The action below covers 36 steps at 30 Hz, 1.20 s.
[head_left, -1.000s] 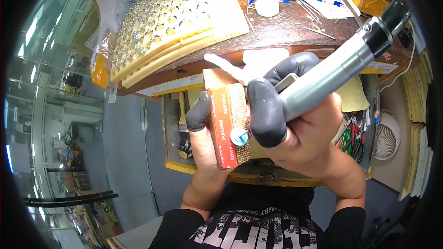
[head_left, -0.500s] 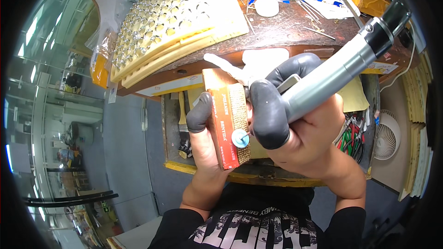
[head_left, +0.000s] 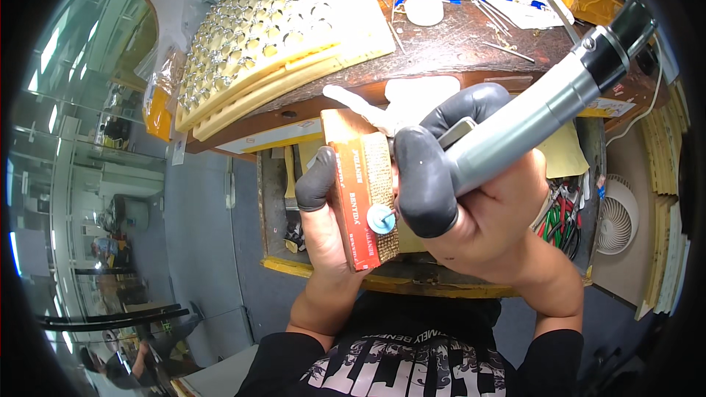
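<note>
My left hand [head_left: 321, 228], its thumb in a black finger cot, grips an orange-red block [head_left: 353, 209] with a brown, coarsely textured side [head_left: 376, 162]. Closed round a silver-grey rotary handpiece [head_left: 523, 119] is my right hand [head_left: 474, 224], with black cots on its thumb and forefinger. The tool slants up to the right, its black end farthest from me. At its working tip a small light-blue disc [head_left: 381, 220] sits at the edge between the block's printed face and textured side. Whether the disc presses on the block I cannot tell. Most of my left fingers are hidden behind the block.
A pale wooden pin [head_left: 351, 101] juts from the bench edge beyond the block. Yellow trays [head_left: 294, 66] of shiny rings stand far left. Metal bits and a white round piece [head_left: 424, 10] lie on the bench. Below is an open drawer [head_left: 441, 290] with pliers [head_left: 562, 217]; right, a fan [head_left: 616, 217].
Both hands, the block and the disc have shifted very slightly left; their grips look the same. At the lower left, a person's arm and body have come into view beyond the glass.
</note>
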Available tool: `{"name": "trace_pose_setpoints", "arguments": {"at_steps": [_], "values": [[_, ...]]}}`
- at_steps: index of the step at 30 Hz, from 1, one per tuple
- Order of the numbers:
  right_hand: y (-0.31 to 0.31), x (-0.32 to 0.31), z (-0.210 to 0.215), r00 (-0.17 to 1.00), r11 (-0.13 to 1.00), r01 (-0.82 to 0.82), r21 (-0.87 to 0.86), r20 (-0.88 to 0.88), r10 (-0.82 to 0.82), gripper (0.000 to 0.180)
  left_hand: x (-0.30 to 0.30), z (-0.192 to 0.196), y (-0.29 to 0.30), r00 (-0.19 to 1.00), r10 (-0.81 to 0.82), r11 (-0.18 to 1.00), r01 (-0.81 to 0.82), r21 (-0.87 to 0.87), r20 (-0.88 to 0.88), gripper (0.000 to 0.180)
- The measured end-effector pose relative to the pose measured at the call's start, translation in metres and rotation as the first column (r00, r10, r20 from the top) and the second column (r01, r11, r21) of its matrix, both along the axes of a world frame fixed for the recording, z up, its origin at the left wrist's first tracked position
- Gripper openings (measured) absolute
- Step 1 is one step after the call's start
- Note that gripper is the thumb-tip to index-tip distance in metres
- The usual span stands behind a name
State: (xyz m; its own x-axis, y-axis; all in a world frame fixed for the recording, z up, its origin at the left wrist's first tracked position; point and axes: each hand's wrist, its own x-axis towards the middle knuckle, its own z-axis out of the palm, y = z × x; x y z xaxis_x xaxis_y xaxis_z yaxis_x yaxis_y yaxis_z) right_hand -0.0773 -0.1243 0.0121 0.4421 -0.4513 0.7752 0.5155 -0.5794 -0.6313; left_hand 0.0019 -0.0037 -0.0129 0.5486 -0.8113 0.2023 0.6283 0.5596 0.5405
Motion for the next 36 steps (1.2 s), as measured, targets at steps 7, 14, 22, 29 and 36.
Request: {"name": "trace_pose_setpoints", "arguments": {"at_steps": [7, 14, 22, 29, 36], "values": [[0.003, -0.001, 0.003, 0.999, 0.995, -0.014, 0.095, -0.034, 0.017, 0.017, -0.004, 0.004, -0.002, 0.997, 0.0, 1.0, 0.0, -0.006, -0.077, 0.06], [0.0, 0.002, -0.003, 1.0, 0.999, 0.006, 0.053, -0.007, -0.005, 0.018, -0.014, 0.02, -0.004, 0.976, 0.155, 0.908, -0.203, 0.367, 0.155, 0.062], [0.001, 0.005, -0.006, 0.999, 0.998, -0.002, 0.064, 0.036, -0.001, 0.016, -0.005, 0.01, 0.001, 0.993, 0.097, 0.962, -0.075, 0.262, -0.072, 0.054], [0.0, 0.004, -0.006, 0.999, 0.999, -0.021, 0.04, 0.034, 0.02, 0.015, -0.01, 0.002, 0.0, 0.994, 0.083, 0.997, -0.082, 0.015, -0.072, 0.052], [0.0, 0.003, -0.006, 1.0, 0.998, -0.013, 0.055, 0.026, 0.011, 0.014, -0.021, 0.011, -0.005, 0.988, 0.151, 0.988, -0.15, 0.043, -0.016, 0.052]]}}
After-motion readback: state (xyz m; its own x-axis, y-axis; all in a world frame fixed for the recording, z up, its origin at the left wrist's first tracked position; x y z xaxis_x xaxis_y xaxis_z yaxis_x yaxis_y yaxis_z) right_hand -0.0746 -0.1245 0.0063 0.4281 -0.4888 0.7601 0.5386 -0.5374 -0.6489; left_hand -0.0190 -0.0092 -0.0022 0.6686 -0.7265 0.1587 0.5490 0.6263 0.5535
